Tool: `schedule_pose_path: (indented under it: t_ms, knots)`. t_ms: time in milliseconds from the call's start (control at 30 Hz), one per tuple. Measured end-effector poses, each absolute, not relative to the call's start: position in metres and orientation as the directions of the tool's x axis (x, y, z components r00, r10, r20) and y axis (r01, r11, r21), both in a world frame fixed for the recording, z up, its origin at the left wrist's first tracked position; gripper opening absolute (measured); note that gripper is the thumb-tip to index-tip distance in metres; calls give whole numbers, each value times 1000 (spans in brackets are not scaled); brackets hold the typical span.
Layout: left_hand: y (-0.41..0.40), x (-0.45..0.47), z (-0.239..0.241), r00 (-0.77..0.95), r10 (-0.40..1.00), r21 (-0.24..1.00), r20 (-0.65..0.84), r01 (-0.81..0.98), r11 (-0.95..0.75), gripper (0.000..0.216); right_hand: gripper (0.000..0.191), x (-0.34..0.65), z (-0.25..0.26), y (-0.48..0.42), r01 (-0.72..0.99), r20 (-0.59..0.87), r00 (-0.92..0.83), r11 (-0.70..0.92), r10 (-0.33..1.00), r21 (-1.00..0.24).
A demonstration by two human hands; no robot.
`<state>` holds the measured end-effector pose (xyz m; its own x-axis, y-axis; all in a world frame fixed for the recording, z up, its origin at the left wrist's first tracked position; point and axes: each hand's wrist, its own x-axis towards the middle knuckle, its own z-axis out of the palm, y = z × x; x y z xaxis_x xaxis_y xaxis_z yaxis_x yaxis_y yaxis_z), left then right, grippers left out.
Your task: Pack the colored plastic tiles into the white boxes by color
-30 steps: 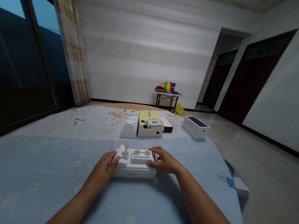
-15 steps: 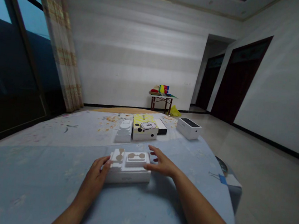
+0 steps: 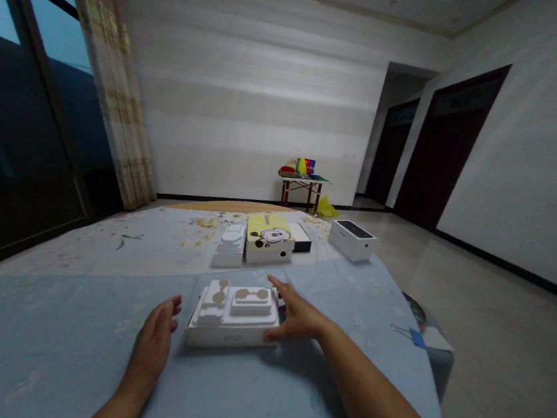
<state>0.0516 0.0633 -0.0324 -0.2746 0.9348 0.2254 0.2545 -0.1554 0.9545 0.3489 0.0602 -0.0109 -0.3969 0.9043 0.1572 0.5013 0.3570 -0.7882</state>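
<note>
A white box (image 3: 230, 342) lies before me, its moulded white insert (image 3: 251, 308) showing on top with brownish shaped patches. My right hand (image 3: 299, 313) is closed round the box's right end, thumb at the front corner and fingers toward the back. Left of the box, and apart from it, my left hand (image 3: 156, 336) holds nothing, its fingers loosely bent.
Behind stand a small white box with an insert (image 3: 230, 247), a yellow and white cartoon box (image 3: 270, 238), a black-edged white box (image 3: 301, 238) and a white phone box (image 3: 352, 241). A blue clip (image 3: 417, 337) sits at the tablecloth's right edge.
My left hand has come off the box and moved left. The box has shifted slightly left and turned a little, with my right hand at its right end.
</note>
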Motion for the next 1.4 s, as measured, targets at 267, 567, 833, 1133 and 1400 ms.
schedule_pose_path:
  t_ms: [267,567,833,1133,1400]
  knots:
    - [73,46,-42,-245,958,964,146,251,-83,68,124,389,7,47,355,101,-258,191,961,-915]
    - [73,51,-40,-237,968,974,88,224,-33,67,110,495,12,42,622,206,224,23,952,-783]
    - [78,48,-51,-228,969,977,90,209,-41,58,110,522,5,97,768,349,535,-271,769,-580]
    - [81,42,-63,-212,972,973,99,227,-50,51,103,501,0,151,617,277,729,-427,626,-661]
    - [85,38,-71,-196,974,960,113,274,-56,47,102,500,-10,160,558,236,781,-476,579,-680]
